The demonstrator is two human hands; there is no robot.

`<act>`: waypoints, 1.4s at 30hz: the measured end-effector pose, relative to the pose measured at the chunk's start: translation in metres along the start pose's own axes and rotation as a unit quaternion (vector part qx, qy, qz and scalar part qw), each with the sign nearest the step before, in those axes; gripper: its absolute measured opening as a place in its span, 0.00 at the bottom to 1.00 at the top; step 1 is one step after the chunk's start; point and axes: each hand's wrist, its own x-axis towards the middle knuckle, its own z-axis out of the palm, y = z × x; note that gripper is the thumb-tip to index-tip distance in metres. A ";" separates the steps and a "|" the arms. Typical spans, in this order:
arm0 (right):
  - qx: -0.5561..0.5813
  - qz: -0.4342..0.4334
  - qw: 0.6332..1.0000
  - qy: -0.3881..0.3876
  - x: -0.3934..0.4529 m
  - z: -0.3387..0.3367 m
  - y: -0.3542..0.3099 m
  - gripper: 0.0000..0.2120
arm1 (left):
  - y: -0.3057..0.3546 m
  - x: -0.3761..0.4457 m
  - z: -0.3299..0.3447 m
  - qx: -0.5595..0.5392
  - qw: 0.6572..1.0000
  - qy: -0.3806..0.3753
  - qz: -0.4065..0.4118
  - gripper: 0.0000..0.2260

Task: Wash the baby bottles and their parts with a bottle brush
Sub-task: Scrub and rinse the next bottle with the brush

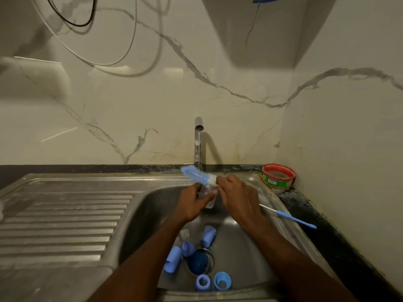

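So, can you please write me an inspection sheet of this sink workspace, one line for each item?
Surface: steel sink with ribbed drainboard on the left; tap running.
Job's things: clear bottle; bottle brush above it; blue bottle parts lying in the basin.
Clutter: red and green tub in the corner; thin blue brush on the sink's right rim.
Grippers: left hand grips the bottle; right hand grips the bottle brush.
Cables: cables hang on the wall.
Surroundings: marble-pattern wall.
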 end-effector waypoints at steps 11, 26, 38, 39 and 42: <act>0.001 0.036 0.999 -0.011 -0.004 -0.004 0.014 0.12 | -0.016 -0.001 -0.011 -0.011 0.999 -0.030 -0.033 0.22; 0.004 0.070 0.998 0.001 0.003 -0.001 0.019 0.12 | -0.011 0.006 -0.016 0.053 0.989 0.026 -0.137 0.14; 0.008 0.070 0.996 -0.061 0.004 0.001 0.010 0.13 | -0.011 0.003 -0.005 0.118 0.990 0.030 -0.068 0.19; 0.009 0.067 0.996 -0.060 0.003 0.002 0.011 0.14 | -0.014 0.003 -0.008 0.131 0.988 0.033 -0.068 0.20; 0.011 0.038 0.999 -0.017 0.004 0.004 0.008 0.10 | -0.021 0.003 -0.009 0.119 0.993 -0.016 0.006 0.21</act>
